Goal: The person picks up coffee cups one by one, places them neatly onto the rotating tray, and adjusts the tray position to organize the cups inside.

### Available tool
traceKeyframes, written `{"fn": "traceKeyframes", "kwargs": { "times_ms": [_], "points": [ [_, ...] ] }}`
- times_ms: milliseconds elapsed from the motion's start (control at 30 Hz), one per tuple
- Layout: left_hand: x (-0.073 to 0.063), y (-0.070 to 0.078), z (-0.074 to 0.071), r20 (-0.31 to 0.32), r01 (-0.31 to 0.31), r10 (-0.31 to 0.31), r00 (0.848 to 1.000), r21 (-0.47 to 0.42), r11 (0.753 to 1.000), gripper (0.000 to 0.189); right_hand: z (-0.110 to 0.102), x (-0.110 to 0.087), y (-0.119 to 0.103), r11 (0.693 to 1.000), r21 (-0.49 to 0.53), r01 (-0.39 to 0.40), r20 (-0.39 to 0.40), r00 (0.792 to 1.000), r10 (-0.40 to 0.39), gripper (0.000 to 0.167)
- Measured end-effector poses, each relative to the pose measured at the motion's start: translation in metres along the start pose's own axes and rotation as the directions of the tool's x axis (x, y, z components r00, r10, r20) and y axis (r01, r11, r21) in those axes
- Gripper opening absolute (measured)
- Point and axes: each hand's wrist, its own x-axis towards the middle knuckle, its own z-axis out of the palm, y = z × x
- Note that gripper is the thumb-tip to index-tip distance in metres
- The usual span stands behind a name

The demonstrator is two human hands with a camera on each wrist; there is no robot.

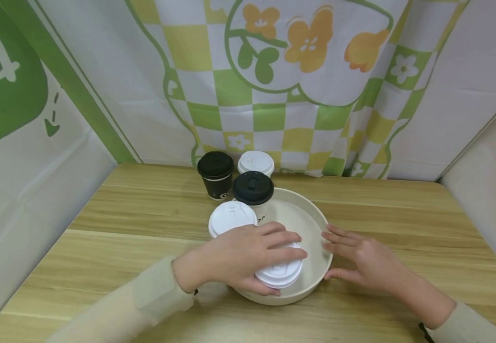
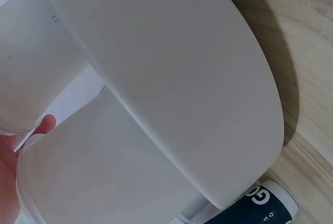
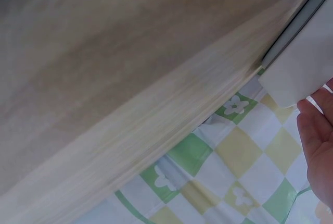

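A round cream tray (image 1: 303, 214) sits on the wooden table with paper cups in and beside it. My left hand (image 1: 252, 252) grips a white-lidded cup (image 1: 283, 274) from above, fingers across the lid and thumb on its near side; this cup is at the tray's near part. Just behind that hand is another cup with a white lid (image 1: 230, 216). A pale cup with a black lid (image 1: 253, 188) stands at the tray's far left. My right hand (image 1: 365, 259) has its fingers extended, fingertips against the tray's right rim. In the left wrist view the tray's outer wall (image 2: 187, 78) fills the middle.
Behind the tray's left side stand a black cup (image 1: 216, 176) with a black lid and a white-lidded cup (image 1: 256, 162), partly hidden. A checkered curtain (image 1: 269, 114) hangs at the table's back edge, and pale fabric walls flank both sides.
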Motion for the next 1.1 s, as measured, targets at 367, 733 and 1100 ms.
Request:
{"fn": "traceKeyframes", "kwargs": {
  "times_ms": [367,733,1100],
  "points": [
    [-0.001,0.0,-0.001,0.048,0.052,-0.051,0.998,-0.007,0.999,0.074,0.001,-0.001,0.0,1.0,0.012,-0.015,0.007,1.0,0.015,0.058],
    [-0.002,0.0,-0.007,0.096,0.078,-0.076,0.992,-0.019,0.997,0.081,0.001,-0.001,0.0,1.0,0.008,-0.005,-0.009,1.0,0.005,0.058],
    [-0.003,0.001,-0.014,0.081,0.094,-0.092,0.992,-0.016,0.995,0.083,0.002,-0.001,0.001,1.0,0.002,-0.011,-0.005,1.0,0.011,0.059]
  ]
}}
